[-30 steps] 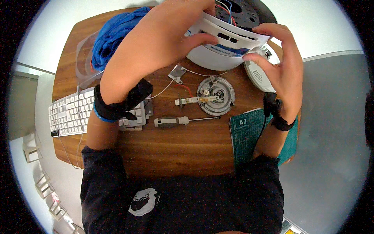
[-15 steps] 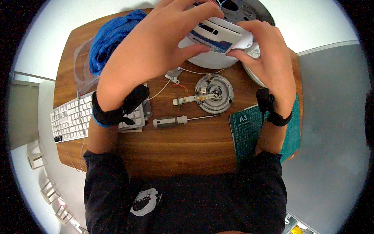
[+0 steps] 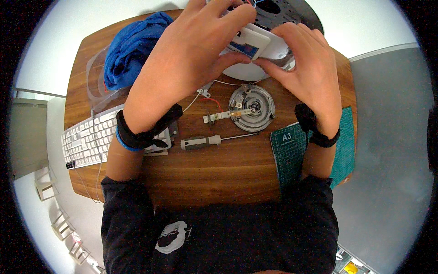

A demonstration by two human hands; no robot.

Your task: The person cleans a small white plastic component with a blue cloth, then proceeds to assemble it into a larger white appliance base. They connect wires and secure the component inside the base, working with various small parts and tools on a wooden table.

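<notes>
While both hands meet above the far edge of the wooden surface [image 3: 214,176], one white casing [image 3: 261,38] bearing one blue label is held between them. The left hand [image 3: 194,48] grasps its left end, thumb below and fingers above; the right hand [image 3: 309,64] pinches its right end in the same manner. One rounded white body [image 3: 246,72] shows directly beneath; whether it joins the casing cannot be told. One dark perforated base [image 3: 292,13] shows behind, at the far edge. Near the surface's centre lie one round metal disc [image 3: 244,121], one small grey plate [image 3: 204,92], partly hidden, and one screwdriver [image 3: 198,143], tip toward the right edge. Near the left edge: one white keyboard [image 3: 93,137]. Far left corner: one blue cloth [image 3: 130,55]. Right edge: one green cutting mat [image 3: 343,146].
</notes>
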